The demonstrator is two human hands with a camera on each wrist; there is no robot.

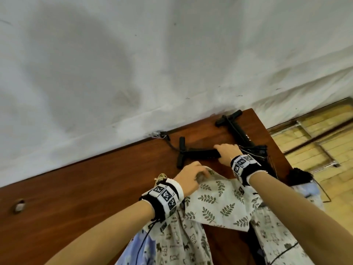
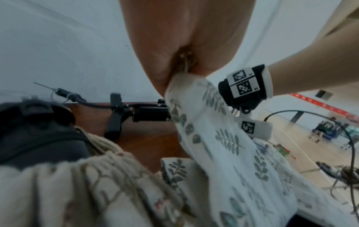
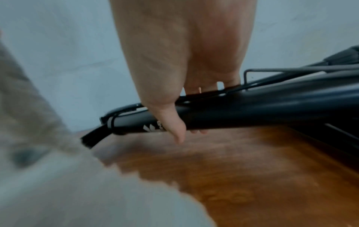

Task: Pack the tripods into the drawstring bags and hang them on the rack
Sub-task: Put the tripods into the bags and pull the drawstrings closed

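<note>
A black folded tripod (image 1: 198, 153) lies on the brown wooden table (image 1: 95, 188), its T-shaped end toward the wall. My right hand (image 1: 227, 152) grips its body (image 3: 252, 110), fingers curled round it. My left hand (image 1: 193, 176) pinches the mouth of a white leaf-print drawstring bag (image 1: 219, 203), bunching the cloth (image 2: 194, 98) just left of the tripod. A second black tripod (image 1: 238, 131) lies further right, against the wall corner.
More printed bags (image 1: 172, 241) hang over the table's near edge, one blue (image 1: 137, 251). A black cable (image 1: 168, 142) runs along the wall (image 1: 114, 54). A metal rack (image 1: 315, 142) lies on the floor to the right. A dark bundle (image 1: 299, 175) sits at the table's right corner.
</note>
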